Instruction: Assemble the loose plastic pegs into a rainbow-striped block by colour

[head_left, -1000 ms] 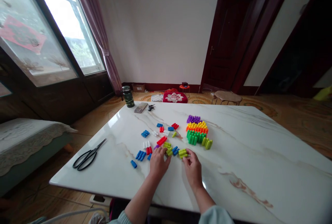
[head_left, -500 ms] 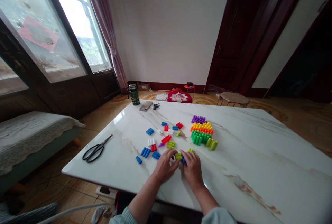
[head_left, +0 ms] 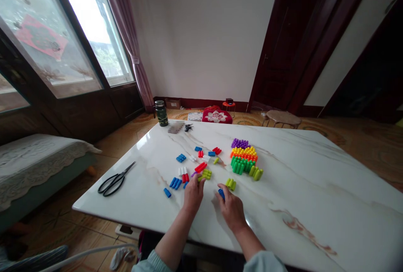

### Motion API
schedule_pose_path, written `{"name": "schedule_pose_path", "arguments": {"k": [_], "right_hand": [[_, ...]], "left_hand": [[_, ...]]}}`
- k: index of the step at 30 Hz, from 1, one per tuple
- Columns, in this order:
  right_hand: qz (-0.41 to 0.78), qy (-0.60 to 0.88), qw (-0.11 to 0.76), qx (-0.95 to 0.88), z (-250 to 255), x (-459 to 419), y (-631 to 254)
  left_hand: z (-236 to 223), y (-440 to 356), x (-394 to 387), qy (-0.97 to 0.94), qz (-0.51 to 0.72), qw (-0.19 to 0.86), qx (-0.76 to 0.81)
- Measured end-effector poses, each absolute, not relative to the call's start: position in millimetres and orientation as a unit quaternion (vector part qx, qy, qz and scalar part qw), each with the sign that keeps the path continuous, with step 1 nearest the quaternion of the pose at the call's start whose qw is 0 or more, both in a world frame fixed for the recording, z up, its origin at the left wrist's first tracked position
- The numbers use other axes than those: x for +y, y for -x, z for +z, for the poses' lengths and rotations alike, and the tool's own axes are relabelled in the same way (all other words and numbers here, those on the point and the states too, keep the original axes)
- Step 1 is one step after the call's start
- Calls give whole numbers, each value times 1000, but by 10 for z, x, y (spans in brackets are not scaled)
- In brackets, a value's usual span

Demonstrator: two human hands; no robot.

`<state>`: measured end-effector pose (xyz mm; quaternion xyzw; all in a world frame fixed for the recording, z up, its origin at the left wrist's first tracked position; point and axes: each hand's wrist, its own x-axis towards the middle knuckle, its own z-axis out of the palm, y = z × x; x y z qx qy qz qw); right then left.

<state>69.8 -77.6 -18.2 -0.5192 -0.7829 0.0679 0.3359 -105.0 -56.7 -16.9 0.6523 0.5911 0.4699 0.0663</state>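
Small coloured plastic pegs lie scattered on a white marble table (head_left: 315,171). My left hand (head_left: 193,195) reaches toward a lime-green peg cluster (head_left: 206,174), fingers curled at its near edge. My right hand (head_left: 231,208) rests on the table with its fingers closed around a blue peg (head_left: 221,193). Just beyond it lies another lime-green cluster (head_left: 231,184). Further back stands a joined block of pegs (head_left: 244,158) in purple, yellow, orange and green rows. Loose blue pegs (head_left: 175,183), red and white pegs (head_left: 184,175) lie to the left.
Black scissors (head_left: 115,179) lie near the table's left edge. A green bottle (head_left: 161,113), a phone (head_left: 176,127) and keys (head_left: 188,127) sit at the far left corner. A bed (head_left: 37,163) is left of the table; a stool (head_left: 281,118) and red cushion (head_left: 216,116) are behind.
My hands have drawn apart. The left moved left toward the lime-green cluster, the right pulled back with a blue peg. A lime-green cluster now lies free between them and the block.
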Motion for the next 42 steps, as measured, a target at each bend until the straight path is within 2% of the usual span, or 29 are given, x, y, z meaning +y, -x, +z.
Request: {"name": "schedule_pose_path", "arguments": {"k": [3,9,13,16,22,31,37,42], "right_hand": [[94,524,346,-773,-197,-755,-689],[158,497,521,-676,-303,-633,-698],[230,478,562,-635,-284,-641,-699],[180,497,535,-659,-218,-682,-719],[102,565,407,-711,-109,-744,-739],[50,528,380,-758,-233,-651,-702],[25,540,368,-757,-211,-676,-679],[-9,484,293,-824,-77,-738,-630]], "left_hand": [[-207,1020,-524,-675,468,58,567],[-123,967,-579,-712,459,72,527],[-67,973,-619,-715,457,29,528],[-23,976,-645,-707,441,-4,553],[67,956,-699,-744,323,-24,585],[-134,939,-613,-732,329,-40,595],[-218,976,-381,-745,352,8,566],[-91,962,-76,-788,261,79,551]]}}
